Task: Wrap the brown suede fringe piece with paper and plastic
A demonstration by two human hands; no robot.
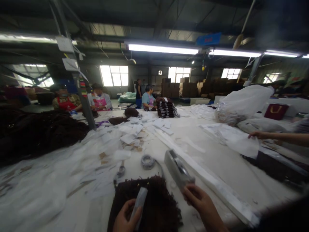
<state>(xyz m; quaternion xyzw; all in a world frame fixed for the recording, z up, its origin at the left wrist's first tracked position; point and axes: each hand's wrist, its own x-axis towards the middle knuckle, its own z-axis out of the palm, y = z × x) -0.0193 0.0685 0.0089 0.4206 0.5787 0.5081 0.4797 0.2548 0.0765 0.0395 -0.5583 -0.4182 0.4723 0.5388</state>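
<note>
A dark brown bag (149, 206) with a shaggy, fringed edge lies flat on the table in front of me. My left hand (127, 214) is closed around a narrow whitish strip (140, 199) held over the bag; whether it is paper or plastic I cannot tell. To the right, a grey tape dispenser (177, 167) stands at a slant. My right hand (199, 201) has its fingers pinched at the dispenser's near end; what lies between the fingertips is too blurred to make out. Beyond the bag, a tape roll (147, 161) rests on the table.
Loose white sheets (130, 133) and scraps cover the left side. A long white strip (207, 177) runs across the table. A dark pile (41, 132) sits far left, beside a metal post (85, 103). At right, another person's hand (257, 134) holds white wrapping above a dark item.
</note>
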